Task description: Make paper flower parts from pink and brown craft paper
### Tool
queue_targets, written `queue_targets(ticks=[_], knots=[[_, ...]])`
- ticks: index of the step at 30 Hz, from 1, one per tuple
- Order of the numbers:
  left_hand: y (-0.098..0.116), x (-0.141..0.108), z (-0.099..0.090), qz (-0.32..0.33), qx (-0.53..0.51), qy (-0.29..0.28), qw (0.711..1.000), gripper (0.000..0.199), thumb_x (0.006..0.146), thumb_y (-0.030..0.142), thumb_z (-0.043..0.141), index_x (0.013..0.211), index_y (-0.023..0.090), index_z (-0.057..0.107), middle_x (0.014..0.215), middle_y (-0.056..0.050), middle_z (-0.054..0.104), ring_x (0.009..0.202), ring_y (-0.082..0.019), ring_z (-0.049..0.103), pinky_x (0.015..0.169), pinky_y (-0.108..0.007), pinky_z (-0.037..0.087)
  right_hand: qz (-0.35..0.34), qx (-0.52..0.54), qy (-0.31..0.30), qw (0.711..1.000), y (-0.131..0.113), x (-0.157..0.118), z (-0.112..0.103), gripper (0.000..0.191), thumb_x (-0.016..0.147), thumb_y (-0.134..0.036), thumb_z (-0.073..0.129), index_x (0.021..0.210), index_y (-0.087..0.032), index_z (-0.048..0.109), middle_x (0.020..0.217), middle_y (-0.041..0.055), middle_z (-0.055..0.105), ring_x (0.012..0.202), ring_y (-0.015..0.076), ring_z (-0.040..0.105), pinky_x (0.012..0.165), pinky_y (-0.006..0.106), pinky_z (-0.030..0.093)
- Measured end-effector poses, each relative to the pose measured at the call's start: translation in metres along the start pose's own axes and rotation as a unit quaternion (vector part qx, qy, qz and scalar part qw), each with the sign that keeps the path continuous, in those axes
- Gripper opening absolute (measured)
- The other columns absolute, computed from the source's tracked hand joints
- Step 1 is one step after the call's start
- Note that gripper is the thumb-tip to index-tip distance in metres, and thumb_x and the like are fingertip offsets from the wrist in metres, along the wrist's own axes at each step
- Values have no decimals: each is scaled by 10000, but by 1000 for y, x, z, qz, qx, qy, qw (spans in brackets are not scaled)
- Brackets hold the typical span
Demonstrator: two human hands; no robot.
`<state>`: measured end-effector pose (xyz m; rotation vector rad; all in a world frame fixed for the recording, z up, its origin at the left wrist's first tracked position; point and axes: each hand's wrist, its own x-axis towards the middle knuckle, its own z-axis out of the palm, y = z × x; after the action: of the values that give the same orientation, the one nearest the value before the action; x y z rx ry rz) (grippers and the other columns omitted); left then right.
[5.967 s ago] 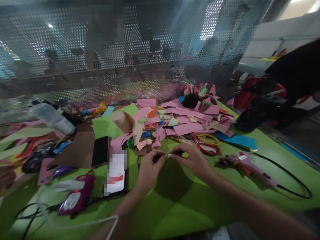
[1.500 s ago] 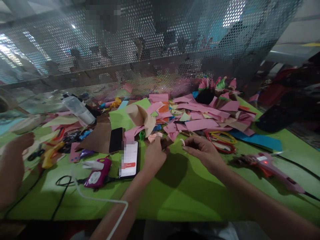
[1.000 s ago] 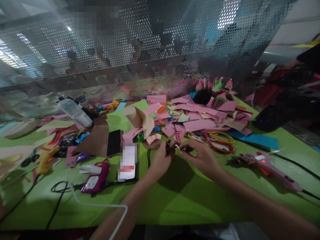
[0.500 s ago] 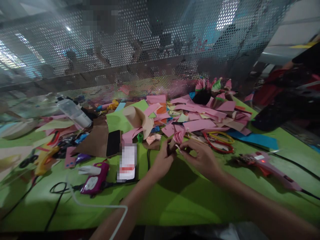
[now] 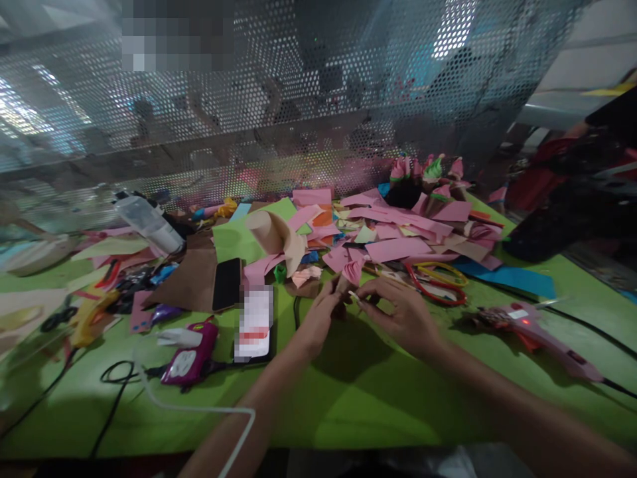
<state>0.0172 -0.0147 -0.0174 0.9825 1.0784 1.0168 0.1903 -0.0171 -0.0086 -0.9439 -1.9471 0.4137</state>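
My left hand (image 5: 321, 322) is closed around the brown lower part of a paper ice cream cone (image 5: 352, 271), whose pleated pink swirl points up. The fingers cover much of the brown part. Close on its right, my right hand (image 5: 405, 315) pinches a small whitish piece (image 5: 353, 295) between thumb and fingertips, near the cone's side; whether the two touch I cannot tell. Behind the hands lie a pleated pale pink paper piece (image 5: 305, 275) and a rolled brown paper tube (image 5: 266, 232).
A pink glue gun (image 5: 552, 342) with a red light lies at right, and a yellow glue gun (image 5: 92, 315) at left. Phones (image 5: 227, 285), a magenta power strip (image 5: 192, 355), scissors (image 5: 438, 289) and pink paper scraps (image 5: 398, 249) cover the green table (image 5: 348, 405). Finished-looking paper cones (image 5: 432, 169) stand behind.
My left hand and the cone have shifted slightly left and down. My right hand keeps its pinch on the whitish piece, almost in the same place.
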Motion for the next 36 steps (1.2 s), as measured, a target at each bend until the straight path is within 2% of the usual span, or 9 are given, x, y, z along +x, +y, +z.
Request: queue_targets(ticks=[7, 13, 18, 22, 27, 32, 36], knots=[[0, -2, 2, 9, 36, -40, 999, 496, 735, 177, 497, 1219, 207, 598, 1008, -30, 637, 799, -155, 532, 701, -250, 426, -1, -21, 11, 1000, 3, -1, 1, 70, 900, -177, 587, 900, -207, 650, 844, 38, 708, 763, 185, 655, 681, 288, 495], [-5, 1, 0, 30, 88, -33, 995, 499, 700, 171, 471, 1184, 215, 583, 1001, -19, 587, 763, -148, 446, 643, -237, 380, -1, -34, 8, 999, 2, 1, 0, 83, 903, -177, 578, 893, -207, 655, 825, 36, 713, 739, 186, 661, 667, 287, 490], [-2, -2, 1, 29, 96, -24, 995, 597, 715, 181, 465, 1304, 212, 560, 1127, -43, 621, 1013, -205, 503, 846, -276, 421, 1, -42, 14, 999, 1, 0, 1, 96, 906, -196, 575, 880, -213, 666, 824, 44, 717, 746, 193, 664, 672, 288, 500], [-1, -4, 4, 18, 58, -26, 998, 571, 761, 220, 524, 1330, 220, 571, 1194, -42, 643, 1190, -239, 493, 1010, -314, 384, 0, -52, 14, 999, 1, 0, 1, 104, 912, -195, 566, 888, -209, 666, 825, 50, 716, 740, 194, 658, 664, 294, 498], [-2, -3, 7, 39, -1, -30, 999, 444, 836, 296, 579, 1271, 215, 622, 1241, -56, 656, 1286, -242, 489, 1092, -332, 347, -5, -65, 7, 998, 2, -1, 2, 104, 899, -176, 572, 882, -216, 666, 841, 53, 720, 754, 205, 663, 658, 304, 488], [0, -5, 9, 46, -3, -16, 999, 436, 864, 494, 638, 1202, 220, 661, 1249, -73, 660, 1284, -243, 500, 1109, -329, 339, -22, -88, 3, 996, 4, -2, 3, 95, 897, -169, 577, 872, -218, 656, 820, 47, 715, 741, 206, 656, 659, 307, 478], [0, -5, 7, 52, 22, -8, 998, 425, 842, 544, 661, 1141, 243, 681, 1165, -49, 669, 1194, -228, 535, 1060, -315, 382, -35, -98, 1, 995, 3, -2, 3, 86, 908, -179, 573, 887, -212, 650, 820, 46, 717, 751, 204, 659, 668, 305, 483]])
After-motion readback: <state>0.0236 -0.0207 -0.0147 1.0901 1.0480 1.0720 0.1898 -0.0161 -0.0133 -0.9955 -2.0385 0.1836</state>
